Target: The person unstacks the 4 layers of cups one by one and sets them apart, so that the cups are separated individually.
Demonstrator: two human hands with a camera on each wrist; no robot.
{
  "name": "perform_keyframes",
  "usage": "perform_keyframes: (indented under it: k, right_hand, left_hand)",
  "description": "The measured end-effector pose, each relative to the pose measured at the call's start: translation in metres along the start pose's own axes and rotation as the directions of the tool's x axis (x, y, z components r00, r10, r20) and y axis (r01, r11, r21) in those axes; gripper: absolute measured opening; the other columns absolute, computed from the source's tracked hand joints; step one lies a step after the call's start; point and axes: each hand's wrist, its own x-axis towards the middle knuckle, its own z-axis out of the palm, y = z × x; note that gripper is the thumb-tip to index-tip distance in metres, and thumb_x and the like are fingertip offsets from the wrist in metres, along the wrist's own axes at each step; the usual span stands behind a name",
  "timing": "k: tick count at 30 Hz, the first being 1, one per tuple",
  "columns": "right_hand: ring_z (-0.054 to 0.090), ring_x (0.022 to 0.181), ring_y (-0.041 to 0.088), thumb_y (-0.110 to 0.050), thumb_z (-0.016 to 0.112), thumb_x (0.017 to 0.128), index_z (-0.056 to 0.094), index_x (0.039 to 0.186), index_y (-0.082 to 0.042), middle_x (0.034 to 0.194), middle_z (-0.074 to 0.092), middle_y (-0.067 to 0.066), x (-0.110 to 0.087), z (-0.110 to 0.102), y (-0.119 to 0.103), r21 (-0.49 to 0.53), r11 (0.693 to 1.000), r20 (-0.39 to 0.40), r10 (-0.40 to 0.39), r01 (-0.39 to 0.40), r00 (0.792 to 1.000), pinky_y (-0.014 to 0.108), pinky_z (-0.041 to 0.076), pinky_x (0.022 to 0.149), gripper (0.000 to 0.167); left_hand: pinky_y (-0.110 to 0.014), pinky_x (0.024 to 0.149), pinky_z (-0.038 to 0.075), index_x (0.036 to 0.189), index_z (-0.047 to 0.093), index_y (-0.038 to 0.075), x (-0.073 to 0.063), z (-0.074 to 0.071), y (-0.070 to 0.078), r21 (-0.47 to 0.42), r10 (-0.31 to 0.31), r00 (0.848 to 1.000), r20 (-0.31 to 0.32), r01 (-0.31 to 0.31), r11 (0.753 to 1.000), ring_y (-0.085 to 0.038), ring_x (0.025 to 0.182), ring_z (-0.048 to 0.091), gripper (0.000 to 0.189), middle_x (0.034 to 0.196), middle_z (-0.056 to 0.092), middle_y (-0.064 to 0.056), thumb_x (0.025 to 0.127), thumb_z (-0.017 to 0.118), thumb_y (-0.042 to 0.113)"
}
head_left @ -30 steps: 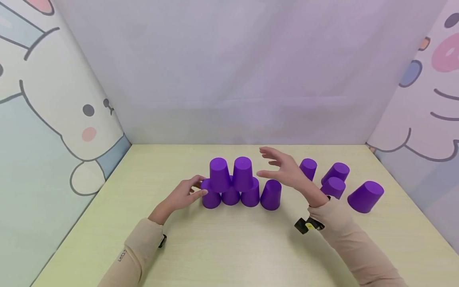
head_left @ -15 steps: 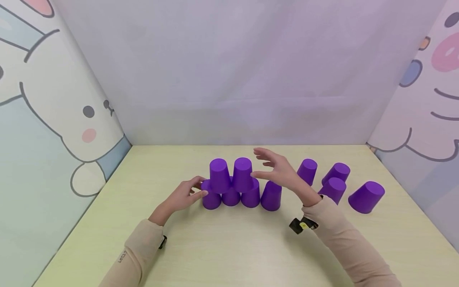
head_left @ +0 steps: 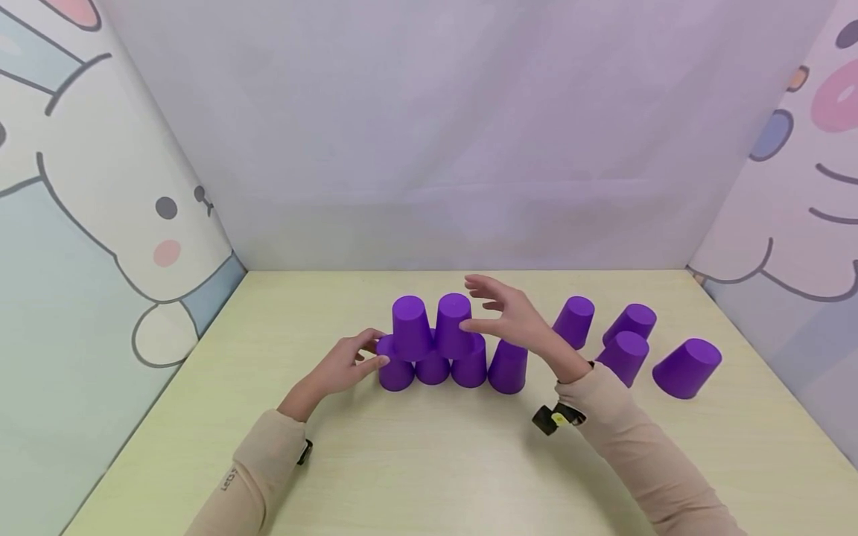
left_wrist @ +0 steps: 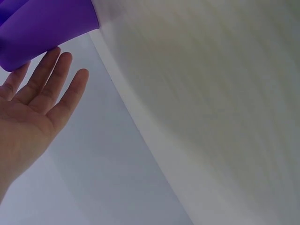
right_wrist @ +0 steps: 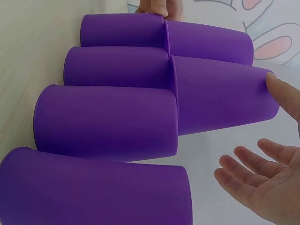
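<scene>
Several purple cups stand upside down in a row on the table, with two more set on top at the left. My left hand (head_left: 343,365) touches the leftmost lower cup (head_left: 395,374), thumb in front and fingers behind. In the left wrist view its fingers are mostly straight, fingertips against a purple cup (left_wrist: 51,30). My right hand (head_left: 515,318) is spread beside the upper right cup (head_left: 453,333). The right wrist view has its thumb (right_wrist: 281,89) against that cup near the base, the other fingers apart from it. Left of it sits the upper left cup (head_left: 411,331).
At the row's right end a cup (head_left: 507,370) has nothing stacked on it. Farther right stand several loose upside-down cups, among them one near the right side (head_left: 687,370) and one behind my right wrist (head_left: 574,321). A pale curtain (head_left: 436,149) hangs behind the table (head_left: 402,461).
My right hand has moved left, bringing its thumb from a gap beside the upper right cup to that cup's side. The left hand and the stacked cups look unmoved.
</scene>
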Motion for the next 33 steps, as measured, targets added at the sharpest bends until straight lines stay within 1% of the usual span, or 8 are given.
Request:
perform_keyframes:
  k: [5, 9, 14, 16, 21, 24, 31, 33]
  right_hand:
    - [0.048, 0.117, 0.025, -0.02, 0.075, 0.076, 0.042, 0.134, -0.007, 0.13, 0.05, 0.011, 0.0, 0.002, -0.001, 0.006, 1.0, 0.014, -0.01, 0.01, 1.0, 0.039, 0.039, 0.094, 0.068]
    - [0.05, 0.113, 0.024, -0.021, 0.074, 0.077, 0.047, 0.131, -0.006, 0.128, 0.052, 0.008, 0.001, 0.003, -0.002, 0.002, 1.0, 0.027, -0.012, 0.012, 1.0, 0.039, 0.04, 0.093, 0.062]
    - [0.054, 0.106, 0.025, -0.014, 0.072, 0.079, 0.054, 0.123, -0.003, 0.119, 0.057, 0.01, 0.0, 0.005, -0.008, 0.002, 1.0, 0.027, -0.011, 0.011, 1.0, 0.042, 0.041, 0.092, 0.048]
    - [0.055, 0.104, 0.026, -0.01, 0.07, 0.08, 0.054, 0.121, 0.0, 0.117, 0.058, 0.012, -0.002, 0.005, -0.018, 0.003, 1.0, 0.029, -0.013, 0.013, 0.999, 0.043, 0.041, 0.092, 0.045]
    - [0.056, 0.101, 0.028, -0.006, 0.068, 0.081, 0.053, 0.12, 0.005, 0.114, 0.059, 0.016, -0.007, 0.004, -0.039, -0.01, 1.0, 0.028, -0.01, 0.01, 1.0, 0.043, 0.041, 0.091, 0.043]
    - [0.057, 0.1, 0.028, -0.006, 0.068, 0.081, 0.054, 0.119, 0.005, 0.113, 0.059, 0.016, -0.008, 0.003, -0.043, -0.018, 1.0, 0.023, -0.005, 0.005, 1.0, 0.04, 0.042, 0.091, 0.042]
    - [0.057, 0.1, 0.03, -0.005, 0.068, 0.081, 0.053, 0.12, 0.005, 0.113, 0.059, 0.017, -0.011, 0.0, -0.045, -0.007, 1.0, 0.012, 0.004, -0.003, 1.0, 0.044, 0.041, 0.091, 0.043]
    - [0.057, 0.101, 0.03, -0.006, 0.068, 0.081, 0.052, 0.121, 0.004, 0.114, 0.059, 0.017, -0.01, -0.001, -0.039, -0.003, 1.0, 0.01, 0.004, -0.004, 1.0, 0.044, 0.041, 0.091, 0.044]
  left_hand:
    - [-0.036, 0.075, 0.046, 0.118, 0.052, 0.008, 0.0, 0.0, 0.001, -0.008, -0.006, 1.0, 0.005, 0.006, 1.0, -0.021, 0.096, 0.058, 0.032, 0.103, 0.063, -0.004, 0.091, 0.057, 0.025]
    - [-0.036, 0.075, 0.046, 0.118, 0.052, 0.008, 0.0, 0.0, 0.001, -0.008, -0.006, 1.0, 0.006, 0.006, 1.0, -0.021, 0.096, 0.058, 0.032, 0.103, 0.063, -0.004, 0.091, 0.056, 0.025]
    - [-0.036, 0.075, 0.046, 0.117, 0.052, 0.008, 0.0, 0.0, 0.0, -0.007, 0.0, 1.0, 0.002, 0.0, 1.0, -0.021, 0.096, 0.058, 0.031, 0.103, 0.064, -0.004, 0.091, 0.056, 0.025]
    - [-0.036, 0.075, 0.046, 0.117, 0.052, 0.008, 0.0, 0.0, 0.0, -0.006, 0.003, 1.0, 0.002, -0.003, 1.0, -0.021, 0.096, 0.058, 0.031, 0.102, 0.064, -0.004, 0.091, 0.057, 0.024]
    - [-0.036, 0.074, 0.046, 0.117, 0.052, 0.008, 0.0, 0.0, 0.0, -0.004, 0.004, 1.0, 0.003, -0.004, 1.0, -0.021, 0.095, 0.059, 0.031, 0.102, 0.064, -0.004, 0.091, 0.057, 0.024]
    - [-0.036, 0.074, 0.046, 0.117, 0.052, 0.008, 0.0, 0.0, 0.0, -0.006, 0.003, 1.0, 0.002, -0.003, 1.0, -0.021, 0.095, 0.059, 0.031, 0.103, 0.063, -0.005, 0.091, 0.056, 0.024]
    - [-0.036, 0.075, 0.046, 0.118, 0.052, 0.008, 0.0, 0.0, 0.0, -0.009, -0.009, 1.0, 0.005, 0.009, 1.0, -0.021, 0.096, 0.058, 0.033, 0.104, 0.063, -0.005, 0.091, 0.056, 0.026]
    - [-0.036, 0.075, 0.046, 0.118, 0.052, 0.008, 0.0, 0.0, 0.0, -0.01, -0.011, 1.0, 0.005, 0.011, 1.0, -0.021, 0.096, 0.058, 0.033, 0.104, 0.063, -0.005, 0.091, 0.056, 0.026]
